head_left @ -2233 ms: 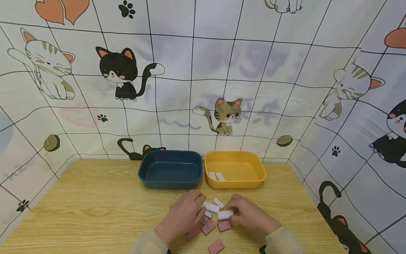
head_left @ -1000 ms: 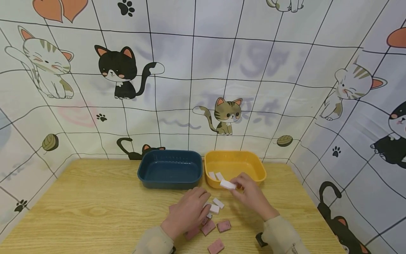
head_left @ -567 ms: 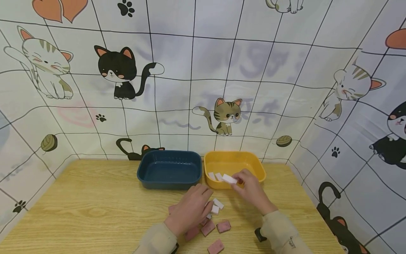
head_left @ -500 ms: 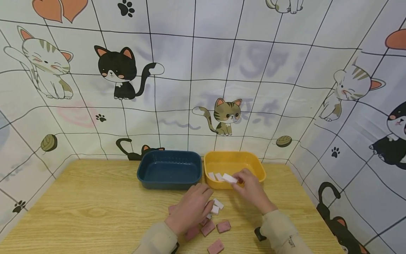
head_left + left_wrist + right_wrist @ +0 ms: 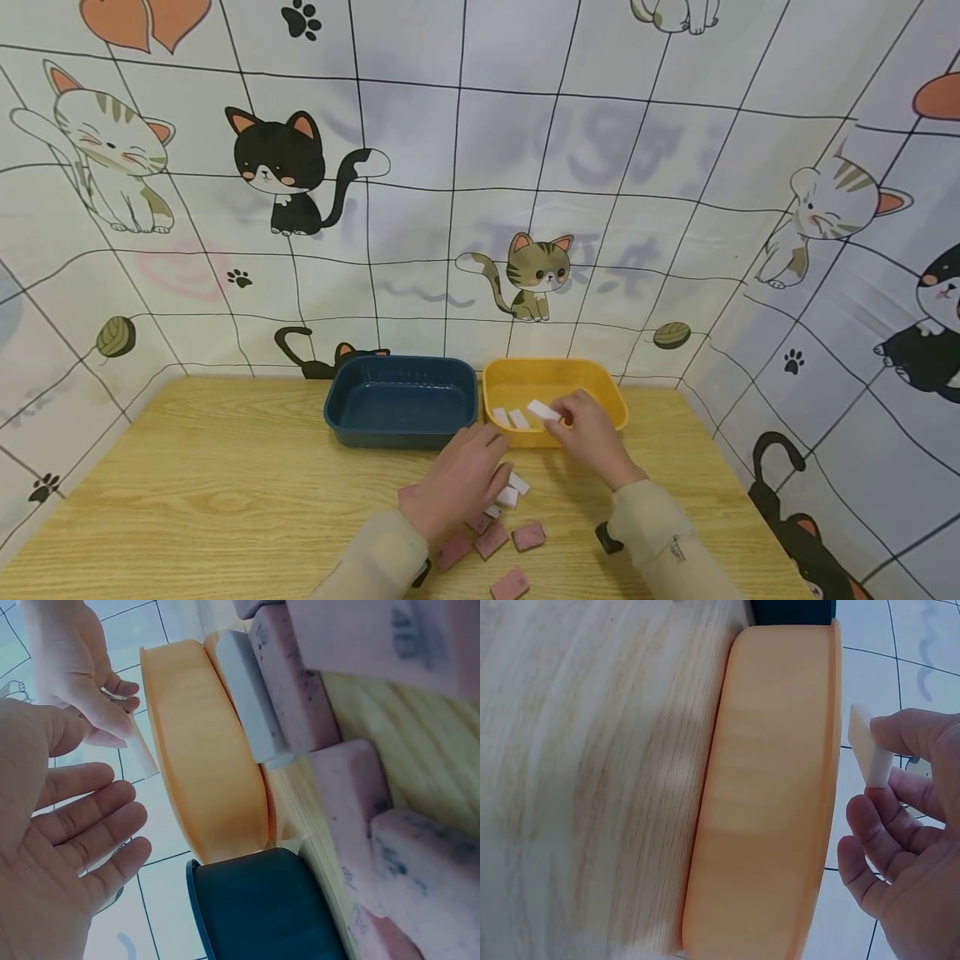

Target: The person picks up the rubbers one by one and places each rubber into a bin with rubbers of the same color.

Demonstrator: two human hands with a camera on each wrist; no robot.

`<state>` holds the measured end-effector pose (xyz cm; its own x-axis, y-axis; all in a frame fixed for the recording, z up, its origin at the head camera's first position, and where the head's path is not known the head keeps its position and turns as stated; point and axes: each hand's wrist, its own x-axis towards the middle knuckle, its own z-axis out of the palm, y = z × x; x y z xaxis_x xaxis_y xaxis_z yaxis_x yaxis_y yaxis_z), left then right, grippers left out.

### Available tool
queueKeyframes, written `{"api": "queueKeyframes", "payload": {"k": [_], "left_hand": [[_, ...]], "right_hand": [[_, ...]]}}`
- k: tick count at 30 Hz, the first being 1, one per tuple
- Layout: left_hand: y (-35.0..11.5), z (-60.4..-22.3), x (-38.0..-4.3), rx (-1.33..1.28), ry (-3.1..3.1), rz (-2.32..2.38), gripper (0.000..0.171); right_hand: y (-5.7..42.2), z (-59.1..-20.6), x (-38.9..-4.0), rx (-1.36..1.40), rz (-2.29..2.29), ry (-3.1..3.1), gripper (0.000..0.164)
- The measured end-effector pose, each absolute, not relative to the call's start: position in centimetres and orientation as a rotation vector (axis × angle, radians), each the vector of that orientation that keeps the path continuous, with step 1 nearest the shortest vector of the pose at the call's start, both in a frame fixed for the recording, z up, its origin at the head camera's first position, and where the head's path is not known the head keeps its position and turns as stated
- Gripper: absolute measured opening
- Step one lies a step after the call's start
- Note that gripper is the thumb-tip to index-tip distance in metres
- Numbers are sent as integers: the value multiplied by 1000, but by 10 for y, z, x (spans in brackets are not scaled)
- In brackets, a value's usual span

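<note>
Inventory, L to R. Blue tray point(image 5: 390, 436): qty 1, on the table point(image 5: 225, 483).

Left hand point(image 5: 461, 471): qty 1, at the block pile; fingers extended & relaxed, gripping nothing. Contact w/ blocks: cannot tell.

Pink blocks point(image 5: 492, 540): qty 6 vis. on the table in head view, about the left hand & nearer the person; others poss. hidden.

Loose white blocks point(image 5: 517, 483): min. 3 vis., just R of the left hand, partly covered by it.

Yellow tray point(image 5: 540, 377): qty 1, just beside the blue tray. Stowed white blocks point(image 5: 518, 418): qty 2, inside, near its front L corner.

Held white block point(image 5: 543, 409): qty 1, above the yellow tray.

Right hand point(image 5: 596, 433): qty 1, thumb & fingers pinching the held white block at its R end.

Step in hand (judged): placing a white block in the yellow tray. Next move prob. calls for lowering it beside the stowed pair, then releasing w/o knocking them.
</note>
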<state>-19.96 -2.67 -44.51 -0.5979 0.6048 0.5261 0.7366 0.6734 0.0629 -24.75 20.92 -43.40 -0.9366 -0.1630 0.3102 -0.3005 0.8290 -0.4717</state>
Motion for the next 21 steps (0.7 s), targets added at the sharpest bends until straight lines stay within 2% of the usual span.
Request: {"api": "queueKeyframes", "payload": {"k": [21], "left_hand": [[-19, -446, -219, -1025, -2409, -315, 14]], "right_hand": [[201, -437, -277, 247, 687, -2920, 13]]}}
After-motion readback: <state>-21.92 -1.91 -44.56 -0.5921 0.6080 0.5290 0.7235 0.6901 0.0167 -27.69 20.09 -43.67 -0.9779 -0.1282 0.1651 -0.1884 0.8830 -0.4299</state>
